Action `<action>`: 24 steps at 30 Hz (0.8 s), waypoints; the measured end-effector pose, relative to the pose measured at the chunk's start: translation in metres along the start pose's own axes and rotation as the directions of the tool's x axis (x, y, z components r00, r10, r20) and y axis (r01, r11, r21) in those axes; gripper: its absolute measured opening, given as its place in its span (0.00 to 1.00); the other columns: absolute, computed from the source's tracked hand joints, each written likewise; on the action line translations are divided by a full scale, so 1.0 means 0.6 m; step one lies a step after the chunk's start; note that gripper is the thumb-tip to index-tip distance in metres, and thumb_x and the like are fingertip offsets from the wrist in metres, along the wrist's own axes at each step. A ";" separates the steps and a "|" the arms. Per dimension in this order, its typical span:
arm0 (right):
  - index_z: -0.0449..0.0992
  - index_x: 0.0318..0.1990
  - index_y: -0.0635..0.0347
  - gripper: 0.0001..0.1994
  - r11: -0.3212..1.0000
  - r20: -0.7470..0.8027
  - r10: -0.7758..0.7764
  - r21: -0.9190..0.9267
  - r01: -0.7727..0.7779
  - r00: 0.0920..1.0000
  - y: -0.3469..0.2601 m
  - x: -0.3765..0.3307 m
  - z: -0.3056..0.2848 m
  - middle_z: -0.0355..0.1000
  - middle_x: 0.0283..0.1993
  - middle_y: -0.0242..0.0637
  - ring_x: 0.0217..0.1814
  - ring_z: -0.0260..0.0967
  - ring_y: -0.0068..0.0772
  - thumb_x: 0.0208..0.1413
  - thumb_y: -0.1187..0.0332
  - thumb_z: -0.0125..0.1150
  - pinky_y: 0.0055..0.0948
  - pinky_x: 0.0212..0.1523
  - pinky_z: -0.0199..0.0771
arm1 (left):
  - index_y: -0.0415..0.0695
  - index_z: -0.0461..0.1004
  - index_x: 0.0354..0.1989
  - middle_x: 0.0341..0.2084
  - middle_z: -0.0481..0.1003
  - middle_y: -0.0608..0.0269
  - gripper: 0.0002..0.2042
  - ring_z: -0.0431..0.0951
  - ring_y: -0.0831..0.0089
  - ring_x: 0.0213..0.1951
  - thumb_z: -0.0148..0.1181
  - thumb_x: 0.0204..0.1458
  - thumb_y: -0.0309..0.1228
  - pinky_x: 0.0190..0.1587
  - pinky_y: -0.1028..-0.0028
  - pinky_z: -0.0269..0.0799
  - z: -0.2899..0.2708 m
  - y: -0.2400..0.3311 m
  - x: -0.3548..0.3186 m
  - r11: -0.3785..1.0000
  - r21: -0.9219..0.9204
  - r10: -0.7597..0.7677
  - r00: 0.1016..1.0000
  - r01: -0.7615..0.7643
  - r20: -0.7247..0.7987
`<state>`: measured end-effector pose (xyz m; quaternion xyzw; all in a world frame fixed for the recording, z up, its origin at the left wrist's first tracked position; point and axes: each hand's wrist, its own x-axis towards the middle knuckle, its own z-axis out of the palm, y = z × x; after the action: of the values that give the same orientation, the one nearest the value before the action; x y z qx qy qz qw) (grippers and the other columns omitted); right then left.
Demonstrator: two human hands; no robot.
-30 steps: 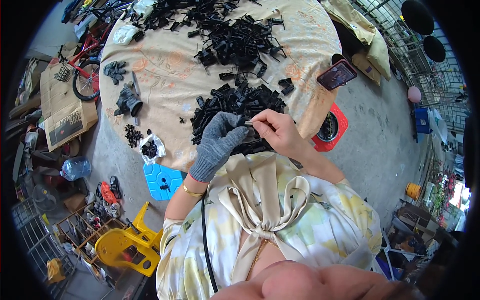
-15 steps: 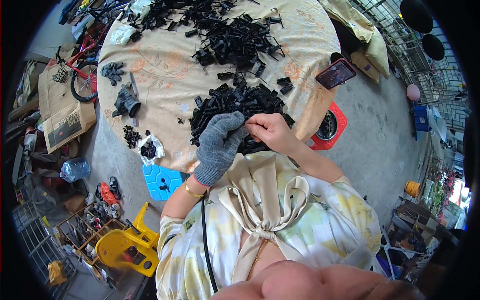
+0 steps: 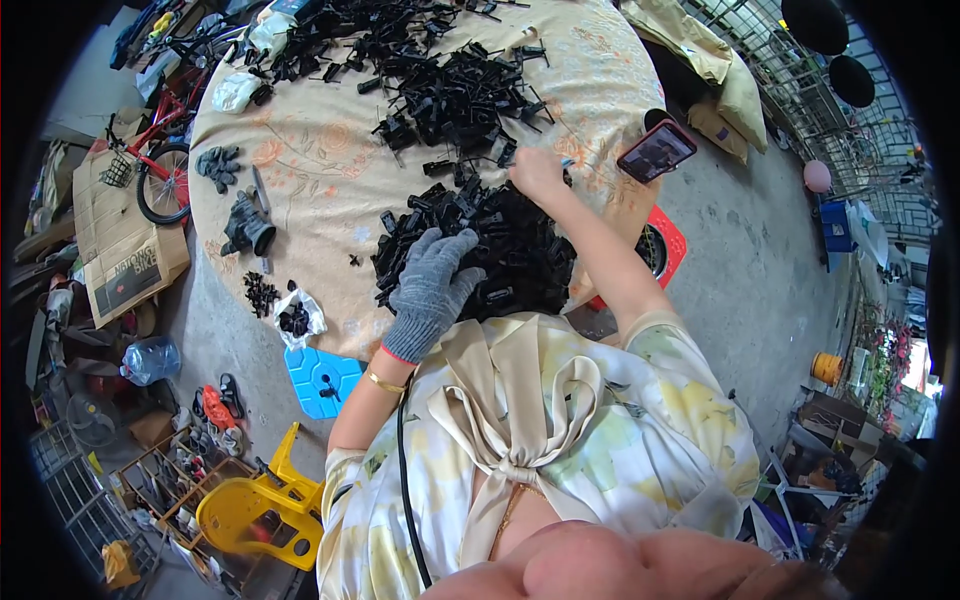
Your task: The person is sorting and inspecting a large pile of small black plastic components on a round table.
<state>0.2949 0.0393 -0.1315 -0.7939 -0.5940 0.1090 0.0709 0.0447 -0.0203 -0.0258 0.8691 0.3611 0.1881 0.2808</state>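
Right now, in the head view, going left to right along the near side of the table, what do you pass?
Small white bag of black parts → left hand in a grey glove → near pile of black plastic parts → right hand → phone at the table edge.

Left hand (image 3: 432, 290): grey knit glove, palm down, fingers spread and slightly curled, forearm bare with a thin gold bangle at the wrist, elbow bent close to the torso. Right hand (image 3: 537, 175): bare, arm stretched well forward and nearly straight, fingers curled downward; whether they grip anything can't be made out.
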 end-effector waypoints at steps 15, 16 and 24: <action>0.74 0.29 0.62 0.06 0.556 -0.087 -0.475 0.742 0.375 0.876 -0.116 -0.184 -0.179 0.70 0.22 0.38 0.21 0.67 0.26 0.41 0.73 0.58 0.23 0.23 0.65 | 0.39 0.50 0.61 0.50 0.64 0.51 0.36 0.65 0.65 0.53 0.62 0.43 0.30 0.54 0.72 0.62 -0.040 0.003 0.042 -0.116 -0.952 -0.046 0.956 0.282 0.289; 0.74 0.29 0.62 0.06 0.558 -0.088 -0.469 0.742 0.373 0.879 -0.117 -0.191 -0.180 0.70 0.22 0.38 0.21 0.67 0.26 0.41 0.73 0.58 0.23 0.23 0.65 | 0.39 0.50 0.61 0.50 0.64 0.51 0.36 0.65 0.65 0.53 0.62 0.43 0.30 0.54 0.72 0.62 -0.041 0.006 0.044 -0.115 -0.951 -0.042 0.955 0.286 0.292; 0.73 0.35 0.62 0.08 0.500 -0.131 -0.327 0.817 0.289 0.936 -0.127 -0.231 -0.198 0.69 0.23 0.34 0.23 0.66 0.24 0.46 0.73 0.57 0.22 0.25 0.66 | 0.41 0.61 0.50 0.44 0.69 0.54 0.24 0.70 0.66 0.48 0.59 0.42 0.19 0.50 0.71 0.67 -0.029 0.016 0.042 -0.160 -0.975 -0.192 0.964 0.153 0.183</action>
<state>0.2171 -0.0700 0.0142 -0.5464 -0.6058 0.3755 0.4398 0.0571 -0.0014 -0.0036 0.3019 0.2121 0.3667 0.8541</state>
